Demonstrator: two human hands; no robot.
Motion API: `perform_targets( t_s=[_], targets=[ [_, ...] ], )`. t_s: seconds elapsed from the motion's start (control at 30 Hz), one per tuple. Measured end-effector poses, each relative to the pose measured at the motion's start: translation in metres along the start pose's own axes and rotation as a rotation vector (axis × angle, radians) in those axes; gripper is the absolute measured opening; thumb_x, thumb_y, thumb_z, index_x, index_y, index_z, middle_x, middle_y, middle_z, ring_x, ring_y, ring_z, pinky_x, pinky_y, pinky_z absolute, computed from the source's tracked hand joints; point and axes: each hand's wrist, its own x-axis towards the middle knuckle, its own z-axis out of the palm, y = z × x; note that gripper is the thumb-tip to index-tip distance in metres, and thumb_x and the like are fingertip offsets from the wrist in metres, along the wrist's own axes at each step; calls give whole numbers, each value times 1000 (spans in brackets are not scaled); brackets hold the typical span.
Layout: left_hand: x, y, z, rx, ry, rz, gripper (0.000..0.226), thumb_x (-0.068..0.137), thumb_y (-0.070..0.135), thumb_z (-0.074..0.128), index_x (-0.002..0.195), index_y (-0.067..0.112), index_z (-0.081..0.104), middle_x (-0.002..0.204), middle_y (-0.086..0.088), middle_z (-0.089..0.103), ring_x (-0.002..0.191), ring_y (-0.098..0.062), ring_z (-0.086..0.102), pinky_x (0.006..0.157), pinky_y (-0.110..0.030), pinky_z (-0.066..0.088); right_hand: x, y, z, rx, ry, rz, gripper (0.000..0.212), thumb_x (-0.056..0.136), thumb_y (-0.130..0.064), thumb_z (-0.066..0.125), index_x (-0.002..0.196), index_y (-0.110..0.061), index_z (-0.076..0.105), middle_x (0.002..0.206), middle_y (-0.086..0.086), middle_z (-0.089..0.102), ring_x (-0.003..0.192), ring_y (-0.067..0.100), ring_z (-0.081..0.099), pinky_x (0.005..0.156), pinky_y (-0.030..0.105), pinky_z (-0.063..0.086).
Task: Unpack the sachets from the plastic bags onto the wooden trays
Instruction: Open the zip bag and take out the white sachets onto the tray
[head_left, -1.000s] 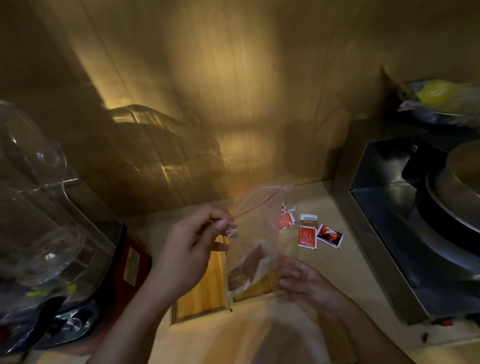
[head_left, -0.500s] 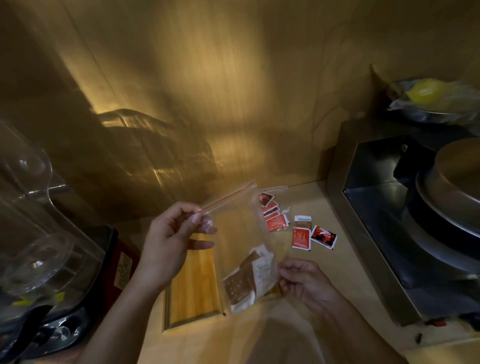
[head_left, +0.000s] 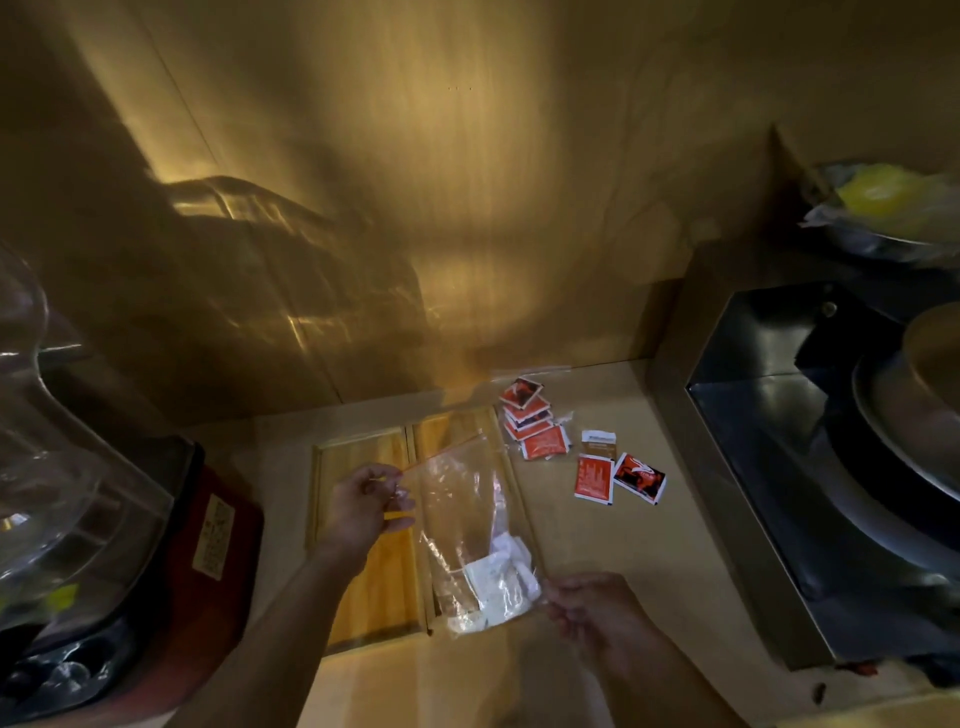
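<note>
A clear zip plastic bag (head_left: 457, 499) with a red seal strip hangs over two wooden trays (head_left: 363, 587) lying side by side on the counter. My left hand (head_left: 366, 501) pinches its top corner by the seal. My right hand (head_left: 592, 608) grips its bottom corner, where several white sachets (head_left: 496, 582) bunch together inside. Red sachets (head_left: 532, 418) lie in a loose pile in another clear bag behind the trays. Three more sachets (head_left: 618, 473) lie scattered on the counter to the right.
A blender with a clear jug (head_left: 62, 467) and red base (head_left: 218, 530) stands at the left. A steel sink unit (head_left: 779, 467) with a pan fills the right. A wooden wall (head_left: 415, 208) rises behind. A metal bowl with yellow contents (head_left: 883, 208) sits far right.
The view has tilted down and both trays now show. The bag has tipped flatter over the trays, its sachets slid toward the corner my right hand holds.
</note>
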Motion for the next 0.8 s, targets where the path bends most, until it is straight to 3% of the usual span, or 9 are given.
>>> perform_targets(
  t_s=[0.07,0.13,0.23,0.3,0.47,0.57,0.7,0.8],
  targets=[
    [14,-4,7,26,11,19,16,93,-3,45,106,0,54,70,-11,58,60,-19,57,49,-28,54,6,1,5,56,30,11,9,79,11,59,71,9,60,39,9,47,27,8,44,30,14,36],
    [26,-8,14,-5,66,12,31,89,-7,49,118,2,47,72,-11,58,62,-20,56,56,-32,53,11,1,11,80,57,24,5,80,13,56,78,10,59,37,7,47,27,7,43,29,14,35],
    [34,-15,21,-34,124,-70,45,85,0,61,125,1,41,74,-7,57,74,-24,56,74,-40,51,13,0,17,121,41,71,13,82,12,51,72,6,57,35,5,47,25,5,40,27,13,32],
    [33,-25,21,-52,127,-130,45,85,4,62,125,2,43,74,-5,56,77,-23,55,75,-37,47,13,0,18,159,16,112,19,83,11,50,67,3,56,37,6,47,25,4,39,28,13,35],
    [18,-53,0,-117,123,-207,27,85,2,58,111,7,51,76,-6,58,69,-17,55,63,-29,42,17,0,19,167,5,147,19,84,8,51,66,3,54,53,12,42,27,6,37,30,12,34],
    [-4,-69,-9,-35,138,-237,6,85,2,56,85,8,56,76,-11,61,63,-20,57,59,-31,46,20,0,19,122,23,145,18,85,7,50,68,3,56,48,11,46,27,6,37,30,13,34],
    [-44,-90,-4,26,6,-421,19,84,3,58,66,1,58,47,-10,60,36,-17,54,39,-23,48,19,0,20,107,30,151,16,85,7,51,70,4,57,43,8,50,28,7,36,31,12,35],
    [-68,-105,4,-36,-133,-559,23,87,10,59,67,-1,60,53,-16,59,35,-20,56,37,-24,49,13,-2,21,93,20,144,16,84,8,52,70,6,56,38,8,53,25,7,42,33,13,36]
  ],
)
